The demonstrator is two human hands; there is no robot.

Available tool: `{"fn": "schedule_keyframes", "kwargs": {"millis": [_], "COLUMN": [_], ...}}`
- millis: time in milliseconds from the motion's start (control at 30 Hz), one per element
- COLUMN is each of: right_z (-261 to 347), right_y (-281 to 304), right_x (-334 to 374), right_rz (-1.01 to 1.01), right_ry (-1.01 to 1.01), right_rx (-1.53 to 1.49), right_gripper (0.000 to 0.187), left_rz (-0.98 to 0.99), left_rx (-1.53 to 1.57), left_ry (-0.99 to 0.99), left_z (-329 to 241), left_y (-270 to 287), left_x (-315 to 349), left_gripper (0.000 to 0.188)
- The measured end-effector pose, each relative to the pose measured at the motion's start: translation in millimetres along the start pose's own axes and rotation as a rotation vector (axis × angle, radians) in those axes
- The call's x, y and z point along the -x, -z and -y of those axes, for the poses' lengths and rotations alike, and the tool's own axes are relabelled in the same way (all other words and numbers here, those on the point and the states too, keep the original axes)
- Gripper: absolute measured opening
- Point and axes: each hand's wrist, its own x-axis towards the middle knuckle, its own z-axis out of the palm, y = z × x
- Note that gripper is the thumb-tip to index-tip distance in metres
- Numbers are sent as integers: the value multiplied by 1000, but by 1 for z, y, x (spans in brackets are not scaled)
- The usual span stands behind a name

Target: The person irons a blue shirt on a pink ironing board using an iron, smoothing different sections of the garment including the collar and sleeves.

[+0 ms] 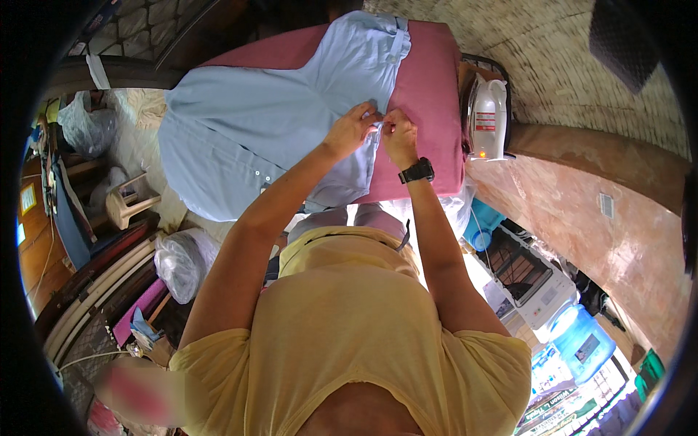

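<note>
A light blue button-up shirt (254, 109) lies spread over an ironing board with a maroon cover (429, 94). One sleeve stretches toward the far side, its cuff (400, 36) near the top of the board. My left hand (354, 127) is closed on the shirt's edge, fingertips pinching the cloth. Close beside it, my right hand (400, 138) pinches the same edge, with a dark watch (416, 171) on its wrist. The fingertips of both hands almost meet, and a small pale strip of fabric shows between them.
A white iron (488, 120) with a lit orange light stands at the board's right end. To the left are a small tan stool (131, 200) and plastic bags (182, 261). A blue water jug (582, 341) and a white appliance (534, 283) are at the lower right.
</note>
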Motion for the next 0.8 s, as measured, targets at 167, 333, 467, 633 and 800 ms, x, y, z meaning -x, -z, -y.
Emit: {"fn": "schedule_keyframes", "kwargs": {"millis": [167,333,467,633,800], "right_z": [0,8,5,11,20], "right_y": [8,0,6,12,4], "right_x": [-3,-2,2,20,25], "right_rz": [91,18,32,49,-61], "right_ry": [-45,-29,50,-36,53], "right_rx": [-84,100,109,-17,115], "right_gripper": [12,15,14,14,13], "left_rz": [3,-37,-11,-34,-13], "left_rx": [170,254,279,286,305], "left_ry": [148,55,114,65,72], "left_z": [-6,1,-6,-5,-4], "left_y": [4,0,5,7,7], "left_x": [-2,-3,-2,-3,-4], "left_gripper": [22,16,15,18,24]}}
